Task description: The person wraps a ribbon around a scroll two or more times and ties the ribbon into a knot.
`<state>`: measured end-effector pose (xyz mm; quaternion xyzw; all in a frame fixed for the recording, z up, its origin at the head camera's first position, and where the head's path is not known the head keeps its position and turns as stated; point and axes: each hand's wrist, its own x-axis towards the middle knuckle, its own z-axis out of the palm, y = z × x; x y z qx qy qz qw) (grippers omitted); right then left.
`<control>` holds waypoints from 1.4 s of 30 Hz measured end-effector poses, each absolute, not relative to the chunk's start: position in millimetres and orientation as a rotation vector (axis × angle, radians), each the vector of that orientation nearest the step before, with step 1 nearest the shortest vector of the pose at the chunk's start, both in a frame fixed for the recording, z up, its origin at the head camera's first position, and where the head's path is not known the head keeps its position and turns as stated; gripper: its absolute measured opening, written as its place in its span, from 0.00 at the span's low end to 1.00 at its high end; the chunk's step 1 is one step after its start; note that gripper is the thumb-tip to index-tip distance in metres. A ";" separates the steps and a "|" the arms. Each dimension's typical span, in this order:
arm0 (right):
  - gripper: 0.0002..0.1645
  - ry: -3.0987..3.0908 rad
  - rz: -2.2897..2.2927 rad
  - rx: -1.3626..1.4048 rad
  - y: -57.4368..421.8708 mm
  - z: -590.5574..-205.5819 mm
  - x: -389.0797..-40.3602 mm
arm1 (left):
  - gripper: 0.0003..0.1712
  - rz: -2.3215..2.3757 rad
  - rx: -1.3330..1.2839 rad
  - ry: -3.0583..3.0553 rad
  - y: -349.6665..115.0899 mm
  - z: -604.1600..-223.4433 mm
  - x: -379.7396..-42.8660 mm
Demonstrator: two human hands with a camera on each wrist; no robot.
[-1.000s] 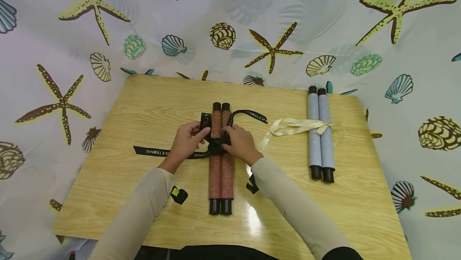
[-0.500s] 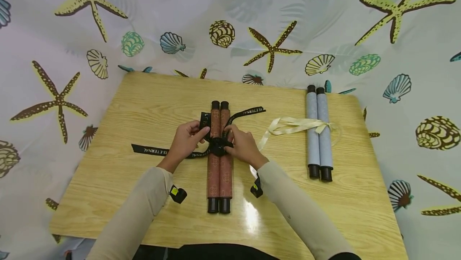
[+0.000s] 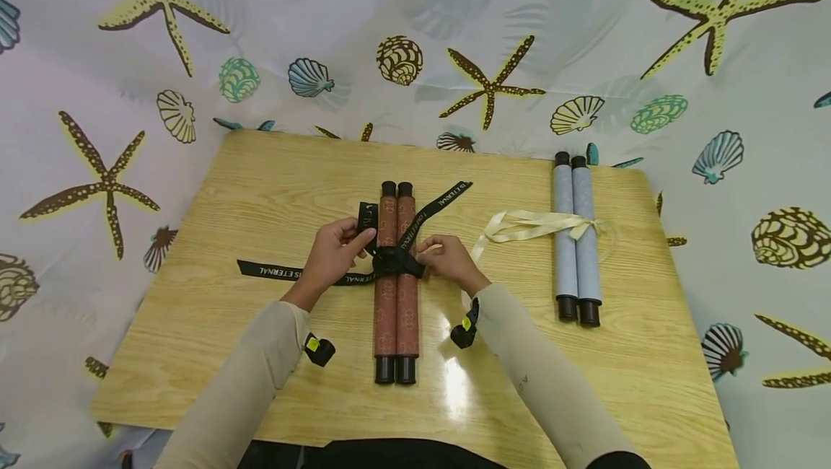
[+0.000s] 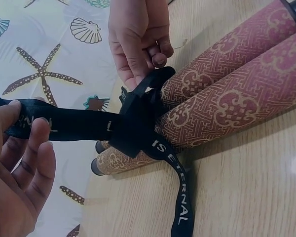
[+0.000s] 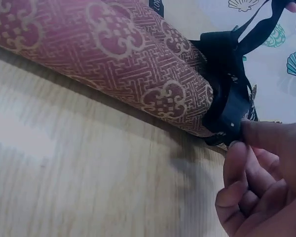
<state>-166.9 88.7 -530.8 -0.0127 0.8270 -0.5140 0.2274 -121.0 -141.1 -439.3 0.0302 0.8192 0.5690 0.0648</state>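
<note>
Two side-by-side red patterned scroll rolls (image 3: 407, 317) with black end caps lie upright in the head view, bound by a black ribbon (image 3: 392, 261) printed with white letters. My left hand (image 3: 332, 256), left of the rolls, pinches a flat loop of this ribbon between thumb and fingers, stretched away from the knot (image 4: 133, 123). At the rolls' right side, my right hand (image 3: 451, 261) pinches a smaller ribbon loop (image 5: 229, 111) beside the knot with thumb and forefinger. One loose ribbon tail (image 3: 269, 270) runs left; another tail (image 3: 444, 198) points up and right.
Two grey-blue scroll rolls (image 3: 576, 238) with black caps lie at the right, tied with a cream ribbon (image 3: 532, 227) that trails left. All rest on a wooden table (image 3: 260, 173). A shell-and-starfish patterned cloth (image 3: 363, 14) stands behind and around it.
My right hand has shifted right from the knot, drawing a small loop out with it. The upper right ribbon tail has straightened. My left hand keeps its hold, almost unmoved.
</note>
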 end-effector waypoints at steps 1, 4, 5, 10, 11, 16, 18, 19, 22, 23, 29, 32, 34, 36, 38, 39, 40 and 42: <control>0.09 2.267 -1.409 -0.025 88.1 -530.6 -167.8 | 0.14 1.714 0.087 2.476 -141.1 -439.2 -120.8; 0.07 2.257 -1.342 -0.025 86.4 -528.5 -169.2 | 0.14 1.715 0.075 2.469 -140.9 -439.1 -120.3; 0.07 2.252 -1.321 -0.026 85.7 -527.3 -169.5 | 0.14 1.715 0.076 2.466 -140.8 -439.2 -120.3; 0.09 2.222 -1.293 -0.042 81.1 -522.3 -170.9 | 0.15 1.724 0.089 2.455 -140.2 -440.2 -120.0; 0.10 2.217 -1.301 -0.045 80.4 -523.0 -171.3 | 0.15 1.729 0.093 2.455 -141.1 -445.8 -121.9; 0.17 2.118 -1.403 -0.103 76.6 -525.9 -170.8 | 0.16 1.755 0.094 2.453 -145.6 -473.5 -130.6; 0.17 2.055 -1.441 -0.141 75.0 -525.1 -170.5 | 0.15 1.769 0.091 2.446 -146.8 -479.7 -132.2; 0.17 2.030 -1.454 -0.162 74.4 -525.2 -170.8 | 0.14 1.771 0.085 2.441 -147.1 -480.0 -132.2; 0.16 2.019 -1.444 -0.215 73.2 -524.8 -172.2 | 0.13 1.784 0.085 2.434 -148.0 -480.2 -132.0; 0.16 2.045 -1.423 -0.251 73.0 -525.2 -172.9 | 0.13 1.790 0.084 2.432 -148.3 -480.5 -132.1; 0.06 2.327 -1.167 -0.508 69.8 -523.5 -175.3 | 0.15 1.801 0.066 2.430 -149.1 -478.8 -132.0; 0.06 2.429 -1.101 -0.520 67.4 -524.4 -175.4 | 0.12 1.797 0.074 2.425 -148.9 -478.8 -132.0; 0.10 2.483 -1.117 -0.461 66.4 -525.4 -174.6 | 0.12 1.786 0.085 2.431 -148.7 -479.3 -131.7; 0.12 2.560 -1.147 -0.382 65.9 -526.1 -173.7 | 0.13 1.776 0.088 2.443 -148.7 -479.9 -131.4; 0.11 2.653 -1.152 -0.340 65.1 -525.3 -173.5 | 0.13 1.765 0.097 2.460 -149.2 -480.6 -130.9; 0.11 2.708 -1.109 -0.368 64.5 -524.5 -173.8 | 0.13 1.761 0.097 2.469 -149.6 -480.9 -130.6; 0.14 2.770 -1.030 -0.426 63.4 -523.4 -174.9 | 0.13 1.760 0.097 2.477 -150.0 -481.3 -130.5; 0.20 2.861 -0.825 -0.570 61.0 -519.7 -177.3 | 0.13 1.757 0.093 2.487 -150.6 -481.7 -130.1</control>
